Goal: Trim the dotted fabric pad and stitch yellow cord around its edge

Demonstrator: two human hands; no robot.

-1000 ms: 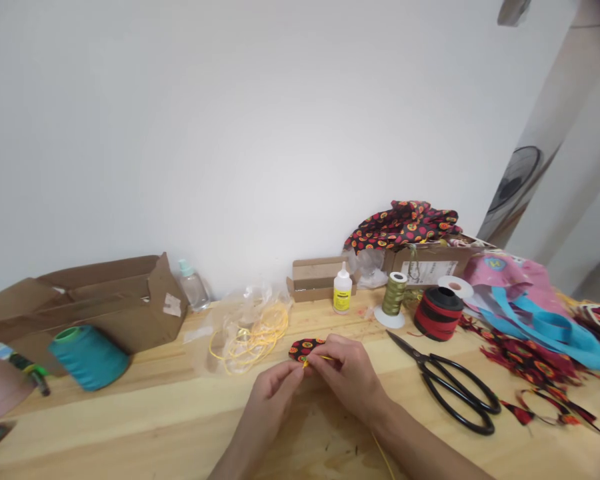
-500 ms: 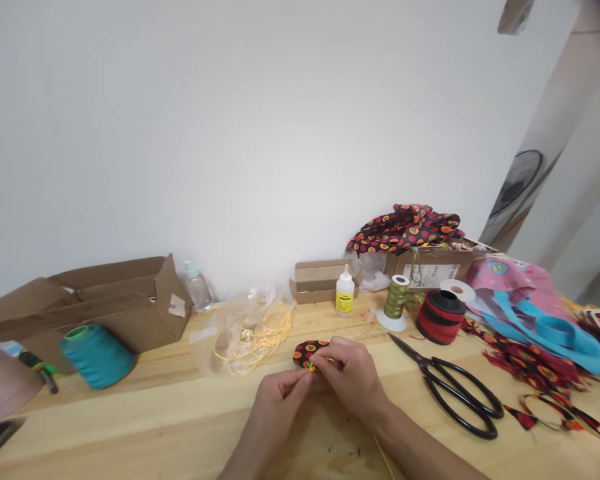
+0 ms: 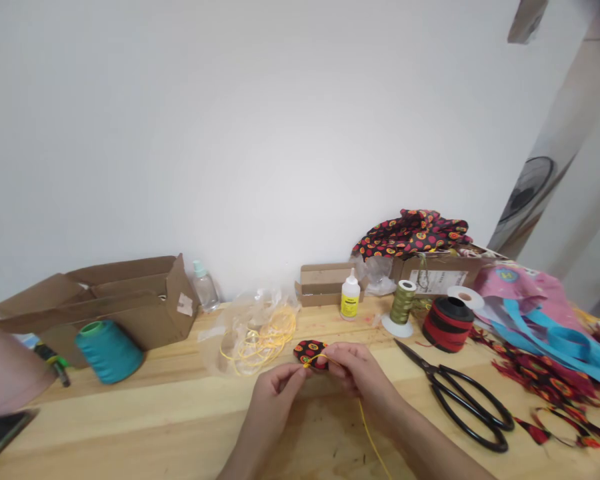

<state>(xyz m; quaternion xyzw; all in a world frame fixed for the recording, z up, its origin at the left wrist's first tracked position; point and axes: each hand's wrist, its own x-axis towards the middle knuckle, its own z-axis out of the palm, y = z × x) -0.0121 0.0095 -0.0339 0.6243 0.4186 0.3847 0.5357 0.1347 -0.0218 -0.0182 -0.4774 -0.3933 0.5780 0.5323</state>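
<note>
A small rounded piece of dark patterned fabric [image 3: 309, 348], printed in red, yellow and green, is between my two hands above the table. Thin yellow cord [image 3: 369, 432] forms a small knot or loop at its near edge and trails down past my right wrist. My left hand [image 3: 274, 399] is closed in a pinch on the cord by that knot. With thumb and forefinger together, my right hand [image 3: 364, 375] grips the cord beside the fabric's right end. Its other fingers curl underneath, and whether they also hold the fabric is hidden.
Black-handled scissors [image 3: 460, 393] lie right of my hands, near fabric scraps [image 3: 555, 379]. Behind stand a glue bottle [image 3: 350, 300], a green thread spool [image 3: 403, 303] and a red-black roll [image 3: 447, 325]. Bagged yellow cord [image 3: 265, 340], a teal thread cone [image 3: 111, 352] and a cardboard box [image 3: 130, 320] are left.
My right hand has shifted a little to the right, away from my left, drawing out the cord so a yellow strand now shows across the fabric. The view has turned slightly left.
</note>
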